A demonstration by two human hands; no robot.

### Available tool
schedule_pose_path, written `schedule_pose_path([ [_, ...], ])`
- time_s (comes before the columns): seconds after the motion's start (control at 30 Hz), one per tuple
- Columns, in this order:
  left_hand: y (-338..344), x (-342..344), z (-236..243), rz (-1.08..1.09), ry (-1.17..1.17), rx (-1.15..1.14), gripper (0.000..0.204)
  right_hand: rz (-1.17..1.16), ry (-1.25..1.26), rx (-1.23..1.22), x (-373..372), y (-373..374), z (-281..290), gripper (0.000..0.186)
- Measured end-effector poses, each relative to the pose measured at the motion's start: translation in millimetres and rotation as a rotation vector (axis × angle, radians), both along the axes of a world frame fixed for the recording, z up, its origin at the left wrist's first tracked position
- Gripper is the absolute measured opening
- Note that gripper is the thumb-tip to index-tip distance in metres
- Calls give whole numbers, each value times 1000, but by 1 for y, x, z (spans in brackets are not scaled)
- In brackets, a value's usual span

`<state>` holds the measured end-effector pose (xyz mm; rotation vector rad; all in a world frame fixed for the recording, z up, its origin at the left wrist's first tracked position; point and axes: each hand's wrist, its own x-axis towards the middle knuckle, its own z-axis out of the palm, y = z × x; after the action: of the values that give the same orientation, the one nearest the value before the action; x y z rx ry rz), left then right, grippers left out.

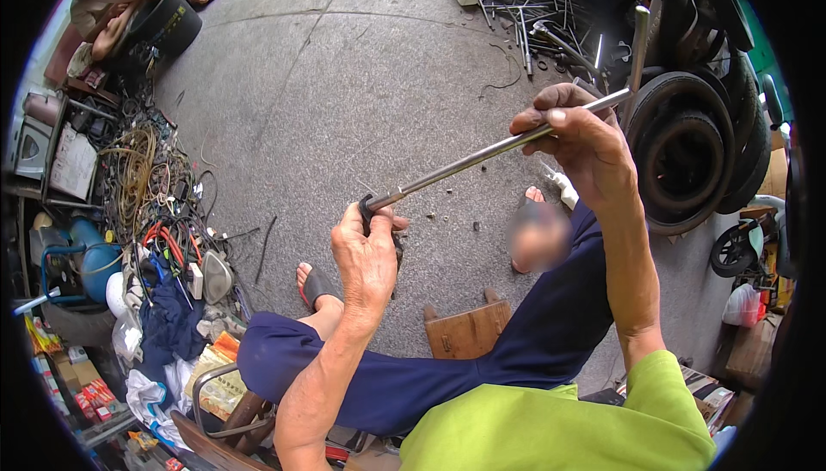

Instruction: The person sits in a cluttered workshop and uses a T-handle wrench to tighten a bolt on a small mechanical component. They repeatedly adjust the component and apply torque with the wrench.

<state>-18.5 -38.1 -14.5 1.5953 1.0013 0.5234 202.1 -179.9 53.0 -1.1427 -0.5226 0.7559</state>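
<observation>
A long silver T-handle socket wrench (pixel 482 153) slants across the middle of the view, its crossbar at the upper right. My right hand (pixel 589 140) is closed around the shaft near that crossbar, thumb and fingers pinching it. At the lower left end, my left hand (pixel 366 252) grips a small black part (pixel 366 207) against the wrench's tip. More of a dark piece shows below the left fingers, but the palm hides most of it. Several small dark bits and nuts (pixel 433 217) lie on the floor beyond and beside the hands.
A low wooden stool (pixel 467 330) stands between my legs. Tangled cables and hoses (pixel 138 170) are heaped at left. Metal rods and tools (pixel 551 28) lie at the far right, near stacked tyres (pixel 680 148). Another person sits far left beside a black tub (pixel 168 24).
</observation>
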Motion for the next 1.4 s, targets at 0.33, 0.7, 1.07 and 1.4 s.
schedule_pose_path([
  [0.33, 8, 1, 22, 106, -74, 453, 13, -82, 17, -353, -8, 0, 7, 34],
  [0.7, 17, -1, 36, 165, -99, 676, 15, 45, 318, -208, -7, 2, 5, 24],
  [1.07, 28, -6, 43, 196, -115, 718, 15, 285, 289, -8, -1, 0, -8, 21],
  [1.4, 27, -5, 57, 183, -171, 923, 15, 121, 486, 13, -12, 7, -21, 23],
])
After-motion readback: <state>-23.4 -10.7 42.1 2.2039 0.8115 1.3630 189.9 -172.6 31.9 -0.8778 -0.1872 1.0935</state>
